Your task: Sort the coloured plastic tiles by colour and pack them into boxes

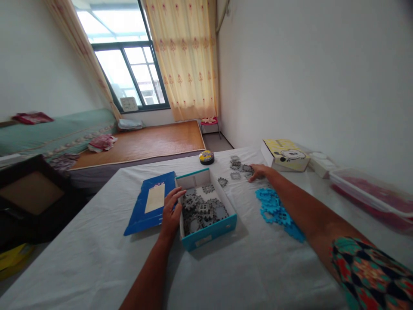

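Observation:
An open teal-sided box [209, 234] holding several grey interlocking plastic pieces [203, 211] sits on the white-covered table [97, 258]. My left hand [171, 211] rests on the box's left wall with fingers curled over the rim. Stretched far forward, my right hand [258, 171] lies on a small group of grey pieces [239, 167] spread on the cloth, its fingers bent down onto them. A cluster of joined blue pieces [277, 212] lies under my right forearm.
The blue box lid [148, 204] lies left of the box. A round black-and-yellow tin [207, 157] stands at the far edge. A yellow cartoon box [285, 155], white items and a clear plastic container [371, 196] line the right wall. A bed stands beyond the table.

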Tool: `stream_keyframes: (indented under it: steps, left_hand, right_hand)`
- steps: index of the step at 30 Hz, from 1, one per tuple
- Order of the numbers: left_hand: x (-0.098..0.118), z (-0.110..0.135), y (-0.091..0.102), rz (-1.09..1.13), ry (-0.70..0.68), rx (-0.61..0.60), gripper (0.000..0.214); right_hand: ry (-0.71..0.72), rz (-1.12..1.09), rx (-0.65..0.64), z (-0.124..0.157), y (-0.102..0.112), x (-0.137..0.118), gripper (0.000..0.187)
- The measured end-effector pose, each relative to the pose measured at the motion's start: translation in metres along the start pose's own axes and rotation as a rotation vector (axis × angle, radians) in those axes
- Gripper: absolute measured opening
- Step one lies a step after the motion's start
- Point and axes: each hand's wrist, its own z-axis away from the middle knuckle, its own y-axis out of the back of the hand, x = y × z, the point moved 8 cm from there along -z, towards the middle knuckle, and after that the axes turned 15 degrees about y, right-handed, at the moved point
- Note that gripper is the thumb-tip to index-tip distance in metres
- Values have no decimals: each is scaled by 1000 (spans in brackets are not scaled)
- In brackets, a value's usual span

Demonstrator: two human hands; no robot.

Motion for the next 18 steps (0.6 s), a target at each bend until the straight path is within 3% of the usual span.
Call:
stream_keyframes:
  steps: [7, 12, 16, 18]
  left_hand:
    - [2, 0, -1, 7, -5, 2, 38]
    - [1, 0, -1, 27, -17, 13, 38]
    - [3, 1, -1, 24, -8, 15, 37]
    - [4, 0, -1, 23, -4, 17, 37]
  right_hand:
    - [-133, 3, 129, 17, 2, 9, 90]
    - [-46, -95, 195, 36, 9, -3, 60]
    - [5, -180, 225, 52, 21, -13, 58]
    - [40, -224, 244, 54, 30, -33, 60]
